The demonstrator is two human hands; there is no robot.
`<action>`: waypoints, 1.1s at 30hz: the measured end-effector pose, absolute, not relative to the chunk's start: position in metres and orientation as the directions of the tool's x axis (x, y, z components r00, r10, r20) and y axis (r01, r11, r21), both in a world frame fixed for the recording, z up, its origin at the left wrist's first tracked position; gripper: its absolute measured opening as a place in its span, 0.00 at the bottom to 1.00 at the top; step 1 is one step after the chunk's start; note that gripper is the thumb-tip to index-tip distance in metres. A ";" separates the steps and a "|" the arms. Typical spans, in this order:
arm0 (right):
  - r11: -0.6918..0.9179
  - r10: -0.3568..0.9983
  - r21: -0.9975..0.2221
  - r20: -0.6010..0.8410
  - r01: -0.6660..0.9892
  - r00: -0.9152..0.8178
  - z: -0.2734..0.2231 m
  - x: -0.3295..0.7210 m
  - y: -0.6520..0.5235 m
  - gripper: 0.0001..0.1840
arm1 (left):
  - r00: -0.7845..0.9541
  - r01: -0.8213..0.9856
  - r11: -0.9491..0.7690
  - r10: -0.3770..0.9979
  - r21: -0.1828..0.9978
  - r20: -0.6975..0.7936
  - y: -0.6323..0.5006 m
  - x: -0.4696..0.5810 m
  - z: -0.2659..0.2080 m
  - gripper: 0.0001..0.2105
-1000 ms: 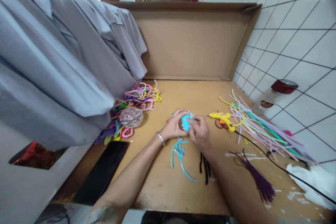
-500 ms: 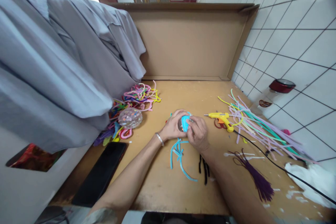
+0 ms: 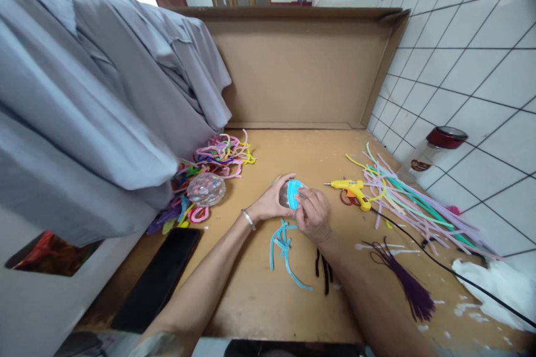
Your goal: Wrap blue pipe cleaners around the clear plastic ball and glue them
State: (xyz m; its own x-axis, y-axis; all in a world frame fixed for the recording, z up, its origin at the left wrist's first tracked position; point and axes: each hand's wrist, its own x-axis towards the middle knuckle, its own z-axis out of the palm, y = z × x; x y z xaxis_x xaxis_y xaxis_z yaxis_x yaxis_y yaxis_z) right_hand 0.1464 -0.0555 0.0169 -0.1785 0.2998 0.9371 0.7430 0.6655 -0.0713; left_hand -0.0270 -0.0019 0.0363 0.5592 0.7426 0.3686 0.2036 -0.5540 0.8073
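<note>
My left hand (image 3: 274, 199) wraps round a clear, rounded container (image 3: 283, 195) from its left side. Bright blue pipe cleaner (image 3: 292, 192) runs round the container in a band of close rows. At the band's right side, the bent fingers of my right hand (image 3: 313, 213) are pinched together on the blue pipe cleaner; their tips are partly hidden. Below the hands lie loose blue pipe cleaner pieces (image 3: 286, 251), tangled at the top. Several short black pipe cleaners (image 3: 325, 273) stick out from beneath my right wrist.
A yellow glue gun (image 3: 352, 188) with a black cord lies to the right, by long pastel pipe cleaners (image 3: 412, 201), a lidded jar (image 3: 435, 150) and a purple tassel (image 3: 408, 284). Leftward are a phone (image 3: 161, 279), a clear ball (image 3: 206, 189) and coloured pipe cleaners (image 3: 221, 153). Cardboard (image 3: 301, 72) stands behind.
My left hand has opened its grip a little, its fingers shifting back so more of the container and blue band shows. My right fingers stay at the band's right side. The view has shifted slightly.
</note>
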 end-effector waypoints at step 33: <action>0.678 0.307 -0.109 0.941 0.727 -0.145 0.018 0.146 -0.054 0.15 | 0.547 0.219 -0.681 0.679 0.699 0.490 -0.010 -0.025 0.033 0.30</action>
State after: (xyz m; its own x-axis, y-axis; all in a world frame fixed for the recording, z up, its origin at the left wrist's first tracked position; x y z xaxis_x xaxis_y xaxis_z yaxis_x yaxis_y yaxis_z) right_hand 0.1461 -0.0542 0.0183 -0.1453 0.3071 0.9405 0.7271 0.6778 -0.1090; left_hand -0.0252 -0.0095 0.0326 0.5471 0.6788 0.4898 0.2186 -0.6807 0.6992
